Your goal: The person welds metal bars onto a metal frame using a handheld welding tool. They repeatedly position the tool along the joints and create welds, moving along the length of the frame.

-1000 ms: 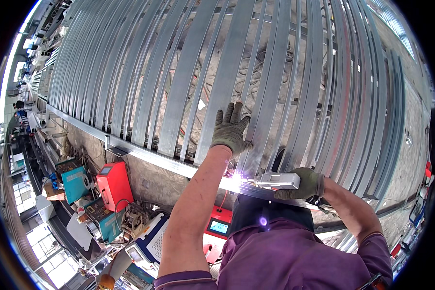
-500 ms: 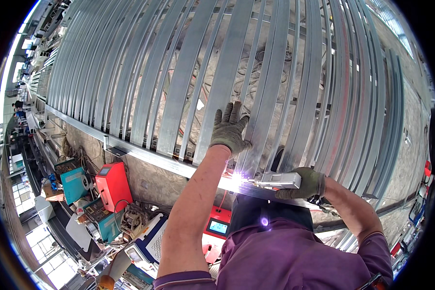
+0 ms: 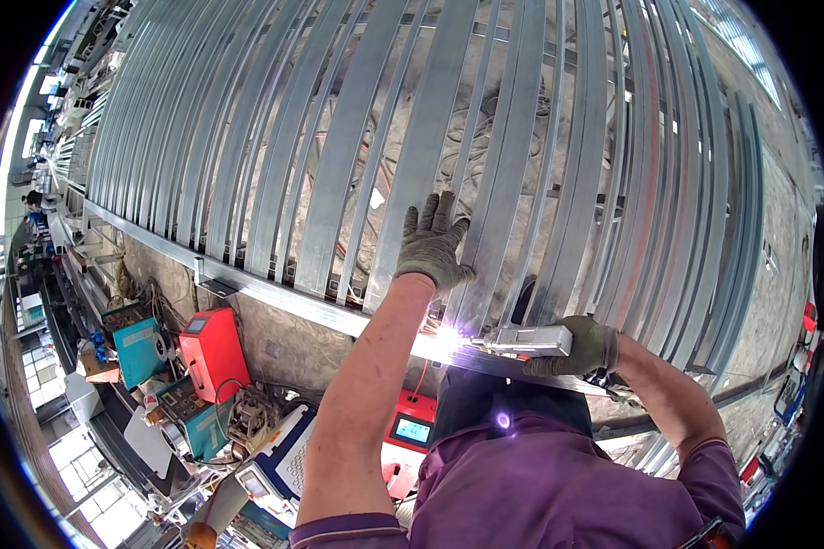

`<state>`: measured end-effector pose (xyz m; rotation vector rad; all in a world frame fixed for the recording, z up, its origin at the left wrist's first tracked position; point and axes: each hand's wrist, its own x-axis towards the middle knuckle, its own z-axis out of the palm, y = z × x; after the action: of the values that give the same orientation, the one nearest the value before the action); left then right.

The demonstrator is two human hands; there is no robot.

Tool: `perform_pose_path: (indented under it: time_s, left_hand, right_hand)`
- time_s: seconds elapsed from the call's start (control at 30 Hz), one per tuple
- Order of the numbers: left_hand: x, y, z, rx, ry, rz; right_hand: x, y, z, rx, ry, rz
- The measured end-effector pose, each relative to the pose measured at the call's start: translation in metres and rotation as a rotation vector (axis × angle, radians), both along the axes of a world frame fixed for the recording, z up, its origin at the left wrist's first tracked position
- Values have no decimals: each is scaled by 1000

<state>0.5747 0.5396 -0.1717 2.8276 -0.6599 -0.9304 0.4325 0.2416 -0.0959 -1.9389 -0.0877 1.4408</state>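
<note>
From where I stand, the right grip (image 3: 588, 348), in a grey-green glove, is closed firmly around a silver welding gun (image 3: 533, 342). The gun's long axis runs leftward from that grip, roughly along the near rail (image 3: 325, 313), and its tip ends in a bright spark (image 3: 447, 340). The spark sits left of the right grip and just nearer the body than the left grip (image 3: 432, 247), about where a metal bar (image 3: 506, 156) meets the rail; the glare hides the join itself. That bar runs away from the person, crosswise to the gun. The left grip is open, fingers spread, palm down over the wide bar (image 3: 438, 110) beside it, its thumb toward the first bar; I can't tell how hard it presses. The gun's tip is nearer to the left grip than to the right.

Compared with a second ago, little differs: the spark still burns, the left grip stays spread, and the gun and right grip appear a touch farther right of it.
</note>
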Motion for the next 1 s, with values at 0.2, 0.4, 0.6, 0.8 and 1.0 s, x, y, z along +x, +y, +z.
perform_pose_path:
  time_s: [0.2,0.4,0.6,0.8,1.0]
  left_hand:
    - [1,0,2,-7,7,11]
    - [1,0,4,11,13,5]
    - [1,-1,5,12,12,5]
    - [1,-1,6,-1,12,9]
    - [1,-1,5,15,18,5]
  right_hand:
    - [0,0,2,-24,24,-16]
    - [-2,-3,1,12,26,-34]
    - [-2,-4,2,26,7,-36]
    - [-4,-8,-1,2,26,-26]
    - [-5,-9,2,-2,17,-43]
